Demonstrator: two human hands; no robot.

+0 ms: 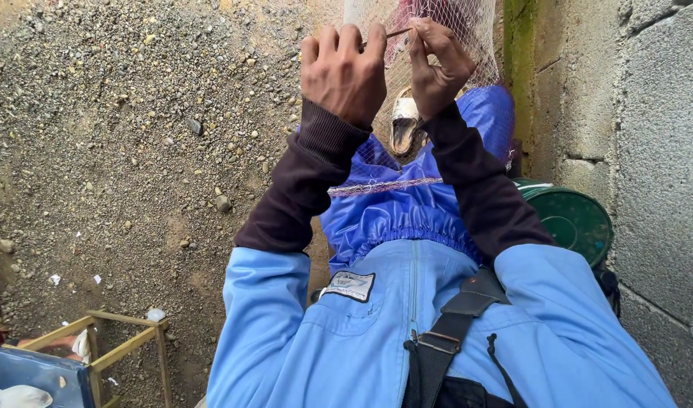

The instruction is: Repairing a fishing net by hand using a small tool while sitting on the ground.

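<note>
A pale mesh net [467,30] hangs in front of me and drapes down over my blue lap. My left hand [345,69] is closed, its fingers curled into the net's mesh. My right hand [436,60] pinches a thin dark netting needle [397,32] between thumb and fingers, right beside the left hand. A thicker woven edge of the net [384,187] lies across my thighs. Below the hands, my foot in a pale sandal [404,125] shows through the mesh.
Gravel ground [135,136] spreads to the left. A grey block wall [649,136] stands close on the right, with a green bucket [573,219] at its base. A yellow wooden frame [127,344] and a blue board [37,374] sit at bottom left.
</note>
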